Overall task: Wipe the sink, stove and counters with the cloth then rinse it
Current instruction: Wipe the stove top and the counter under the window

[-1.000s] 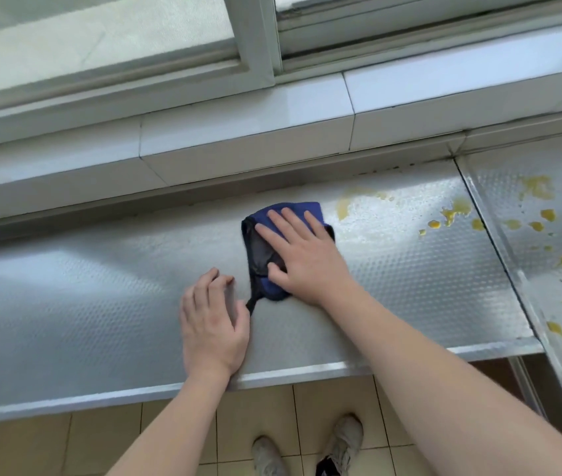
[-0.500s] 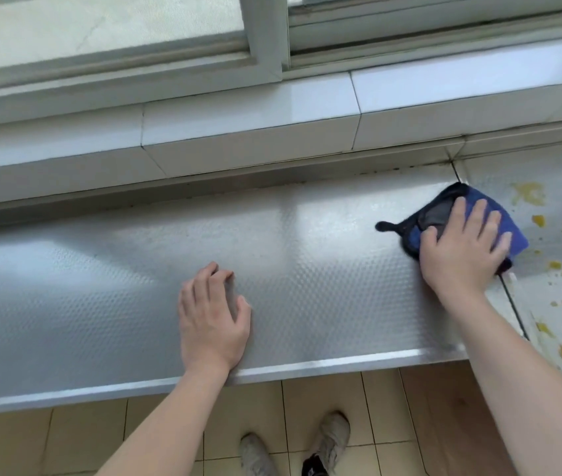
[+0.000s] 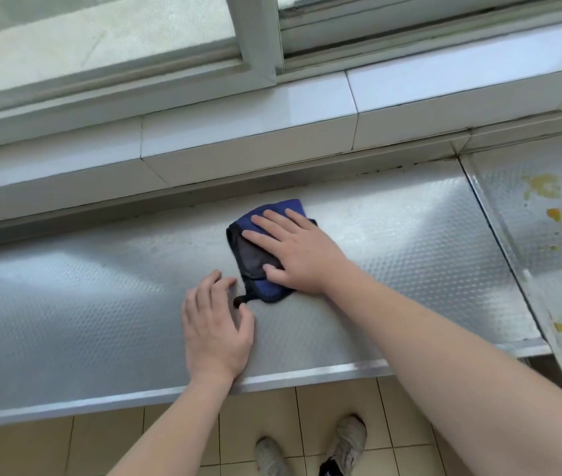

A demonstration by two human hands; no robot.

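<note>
Soft daylight comes in through the window (image 3: 101,39) at the top and fills the scene evenly; nothing is dim. The embossed metal table (image 3: 66,321) throws back broad pale glare, strongest in a band left of centre and in a second streak toward its right end. Shadows are faint, only a thin dark edge under the right hand (image 3: 300,252). The wide lens bows the window frame and the sill tiles (image 3: 248,132). The left hand's fingers (image 3: 217,286) look slightly smeared.
</note>
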